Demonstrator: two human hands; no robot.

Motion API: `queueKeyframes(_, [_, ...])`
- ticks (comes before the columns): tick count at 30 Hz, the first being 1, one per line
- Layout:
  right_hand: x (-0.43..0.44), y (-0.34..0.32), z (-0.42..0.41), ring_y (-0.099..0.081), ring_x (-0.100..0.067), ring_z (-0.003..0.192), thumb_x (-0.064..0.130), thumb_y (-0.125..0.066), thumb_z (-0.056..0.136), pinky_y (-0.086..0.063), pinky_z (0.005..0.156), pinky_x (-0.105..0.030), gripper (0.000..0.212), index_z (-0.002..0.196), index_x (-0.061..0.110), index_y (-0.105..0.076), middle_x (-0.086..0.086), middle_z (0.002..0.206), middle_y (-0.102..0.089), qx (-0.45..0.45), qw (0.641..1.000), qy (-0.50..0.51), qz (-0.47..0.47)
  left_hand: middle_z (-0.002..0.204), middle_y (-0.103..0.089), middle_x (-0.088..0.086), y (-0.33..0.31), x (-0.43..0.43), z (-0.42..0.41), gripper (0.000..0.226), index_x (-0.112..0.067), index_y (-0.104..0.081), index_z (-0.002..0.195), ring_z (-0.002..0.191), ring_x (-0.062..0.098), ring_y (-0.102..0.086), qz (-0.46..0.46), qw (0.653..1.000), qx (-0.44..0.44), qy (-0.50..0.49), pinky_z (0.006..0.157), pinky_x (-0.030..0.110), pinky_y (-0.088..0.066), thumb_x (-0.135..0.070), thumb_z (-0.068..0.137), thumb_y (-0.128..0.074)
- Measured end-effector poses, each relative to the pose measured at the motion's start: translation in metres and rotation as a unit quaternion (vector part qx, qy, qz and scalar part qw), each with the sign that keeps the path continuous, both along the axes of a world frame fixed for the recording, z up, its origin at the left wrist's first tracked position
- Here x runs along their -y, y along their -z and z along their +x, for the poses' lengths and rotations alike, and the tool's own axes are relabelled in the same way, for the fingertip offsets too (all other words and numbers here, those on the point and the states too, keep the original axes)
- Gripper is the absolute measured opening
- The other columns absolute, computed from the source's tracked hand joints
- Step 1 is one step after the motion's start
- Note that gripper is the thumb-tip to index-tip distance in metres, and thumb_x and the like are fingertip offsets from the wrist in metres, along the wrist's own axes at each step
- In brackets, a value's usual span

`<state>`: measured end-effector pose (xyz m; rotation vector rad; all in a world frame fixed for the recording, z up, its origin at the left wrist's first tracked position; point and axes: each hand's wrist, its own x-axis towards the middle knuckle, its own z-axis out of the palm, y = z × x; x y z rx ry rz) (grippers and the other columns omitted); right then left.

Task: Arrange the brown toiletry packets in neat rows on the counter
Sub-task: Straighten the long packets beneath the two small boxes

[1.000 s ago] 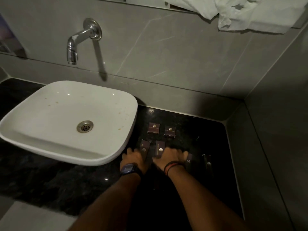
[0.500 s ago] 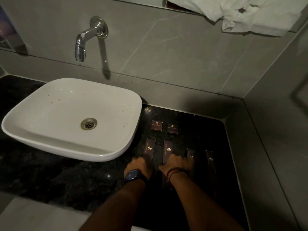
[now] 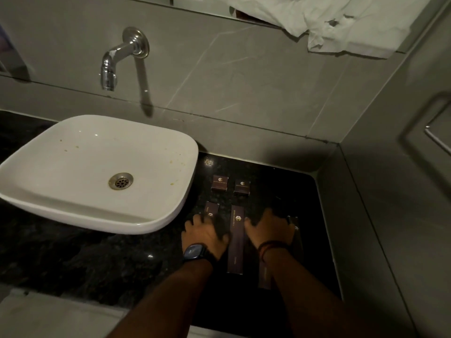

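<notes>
Brown toiletry packets lie on the dark counter (image 3: 280,191) right of the sink. Two small square packets (image 3: 219,183) (image 3: 242,186) sit side by side at the back. In front, a long packet (image 3: 236,237) lies lengthwise between my hands. My left hand (image 3: 205,232), with a watch on its wrist, rests palm down on another long packet (image 3: 211,208), only its far end showing. My right hand (image 3: 269,228) presses flat on the packets to the right; one end (image 3: 294,222) peeks out beyond the fingers and a lower end (image 3: 264,276) shows beside my forearm.
A white basin (image 3: 97,172) overhangs the counter at left, with a chrome tap (image 3: 114,62) on the wall above. Tiled walls close the back and right side. A crumpled white cloth (image 3: 341,20) hangs from the ledge at top right.
My hands have spread apart: the left one stays on the left long packet, the right one has shifted right onto the right-hand packets. The middle long packet now lies uncovered between them.
</notes>
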<state>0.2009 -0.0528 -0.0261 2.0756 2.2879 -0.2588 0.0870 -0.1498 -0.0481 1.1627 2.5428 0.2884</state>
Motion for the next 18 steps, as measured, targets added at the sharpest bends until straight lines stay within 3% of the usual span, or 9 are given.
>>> queueKeyframes(4, [-0.018, -0.008, 0.059, -0.060, -0.034, 0.111, 0.058, -0.052, 0.081, -0.047, 0.096, -0.043, 0.058, 0.117, 0.013, -0.056, -0.014, 0.117, -0.066, -0.074, 0.996, 0.056, -0.005, 0.133, -0.043, 0.012, -0.004, -0.022, 0.035, 0.070, -0.017, -0.047, 0.126, 0.117, 0.034, -0.041, 0.042, 0.997, 0.023, 0.053, 0.097, 0.044, -0.039, -0.062, 0.073, -0.056])
queueKeyframes(9, [-0.025, -0.004, 0.106, -0.061, -0.037, 0.109, 0.042, -0.064, 0.079, -0.053, 0.092, -0.043, 0.049, 0.113, 0.007, -0.059, -0.018, 0.117, -0.064, -0.146, 0.979, 0.109, -0.095, 0.113, -0.062, 0.010, -0.006, -0.049, 0.082, 0.053, -0.018, -0.053, 0.114, 0.098, 0.030, -0.060, 0.016, 0.981, 0.184, 0.060, 0.085, 0.040, -0.051, -0.054, 0.077, -0.060])
queueKeyframes(18, [-0.025, 0.022, 0.122, -0.064, -0.031, 0.112, 0.036, -0.073, 0.076, -0.053, 0.091, -0.035, 0.048, 0.116, 0.012, -0.065, -0.013, 0.120, -0.067, -0.161, 0.969, 0.099, -0.158, 0.116, -0.060, 0.011, 0.008, -0.072, 0.112, 0.041, -0.014, -0.056, 0.112, 0.103, 0.031, -0.059, -0.064, 0.978, 0.197, 0.032, 0.086, 0.041, -0.050, -0.043, 0.083, -0.062])
